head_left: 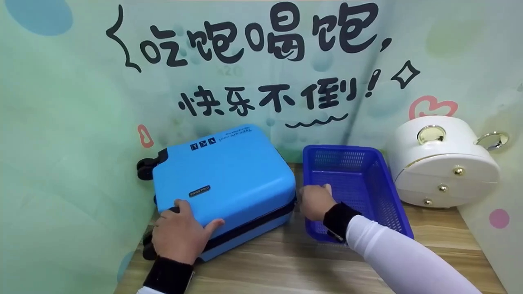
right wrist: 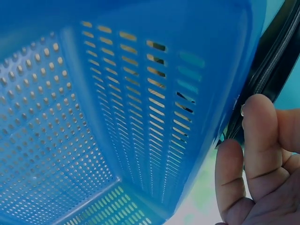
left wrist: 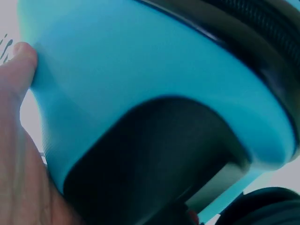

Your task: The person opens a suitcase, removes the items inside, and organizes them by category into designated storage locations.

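A bright blue suitcase lies flat on the wooden table, its black zipper band running around the side. My left hand rests on its near left corner, thumb stretched out along the edge. In the left wrist view, the thumb touches the blue shell beside a black corner piece. At the suitcase's right side, my right hand has its fingers curled and pinches a zipper pull. Most of the pull is hidden by the fingertips.
A dark blue perforated basket stands close to the suitcase's right side, under my right wrist. Behind it to the right is a white round-fronted drawer box with gold knobs. A printed cloth backdrop encloses the table.
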Action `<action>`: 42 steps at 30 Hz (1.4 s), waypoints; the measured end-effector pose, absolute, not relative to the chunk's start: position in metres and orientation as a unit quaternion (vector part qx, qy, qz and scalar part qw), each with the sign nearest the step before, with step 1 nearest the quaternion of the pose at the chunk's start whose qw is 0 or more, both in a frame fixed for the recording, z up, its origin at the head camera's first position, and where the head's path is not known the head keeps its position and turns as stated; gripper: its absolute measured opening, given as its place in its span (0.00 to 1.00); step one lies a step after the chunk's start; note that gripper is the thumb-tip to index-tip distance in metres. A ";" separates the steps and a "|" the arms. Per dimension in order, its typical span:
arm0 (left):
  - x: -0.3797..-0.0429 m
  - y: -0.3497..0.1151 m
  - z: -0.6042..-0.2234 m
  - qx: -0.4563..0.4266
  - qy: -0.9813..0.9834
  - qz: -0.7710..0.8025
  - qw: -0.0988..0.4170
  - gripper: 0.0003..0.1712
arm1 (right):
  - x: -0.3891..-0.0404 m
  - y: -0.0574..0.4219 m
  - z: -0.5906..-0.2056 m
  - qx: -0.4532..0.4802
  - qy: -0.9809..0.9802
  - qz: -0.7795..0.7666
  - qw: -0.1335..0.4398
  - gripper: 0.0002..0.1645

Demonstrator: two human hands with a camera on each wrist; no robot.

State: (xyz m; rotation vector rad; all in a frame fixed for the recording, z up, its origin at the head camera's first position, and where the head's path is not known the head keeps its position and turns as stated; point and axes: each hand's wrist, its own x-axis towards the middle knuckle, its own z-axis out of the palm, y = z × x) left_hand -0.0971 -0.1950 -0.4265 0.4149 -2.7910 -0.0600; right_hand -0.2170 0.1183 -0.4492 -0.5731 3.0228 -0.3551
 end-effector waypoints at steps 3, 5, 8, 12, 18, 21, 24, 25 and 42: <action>-0.094 -0.188 -0.422 0.147 -0.979 -0.022 0.140 0.72 | -0.217 0.116 -0.449 -0.182 0.976 -0.115 0.019 0.11; -0.091 -0.184 -0.419 0.145 -0.981 -0.025 0.127 0.70 | -0.217 0.114 -0.450 -0.181 0.976 -0.120 0.018 0.11; -0.087 -0.177 -0.415 0.138 -0.984 -0.027 0.105 0.67 | -0.216 0.112 -0.448 -0.178 0.976 -0.127 0.020 0.11; -0.083 -0.170 -0.408 0.124 -0.989 -0.033 0.076 0.63 | -0.217 0.111 -0.447 -0.172 0.976 -0.131 0.029 0.11; -0.086 -0.184 -0.372 0.069 -0.995 -0.072 -0.025 0.50 | -0.219 0.112 -0.446 -0.163 0.978 -0.125 0.018 0.13; -0.100 -0.211 -0.349 0.030 -0.993 -0.113 -0.026 0.40 | -0.219 0.113 -0.448 -0.173 0.978 -0.117 0.006 0.13; -0.123 -0.247 -0.336 0.004 -0.989 -0.145 -0.010 0.30 | -0.219 0.113 -0.450 -0.182 0.977 -0.110 0.004 0.14; -0.131 -0.259 -0.336 0.000 -0.989 -0.151 -0.013 0.30 | -0.218 0.113 -0.451 -0.185 0.977 -0.108 0.004 0.14; -0.189 -0.341 -0.370 -0.025 -0.968 -0.212 -0.135 0.55 | -0.220 0.107 -0.453 -0.178 0.978 -0.112 -0.015 0.19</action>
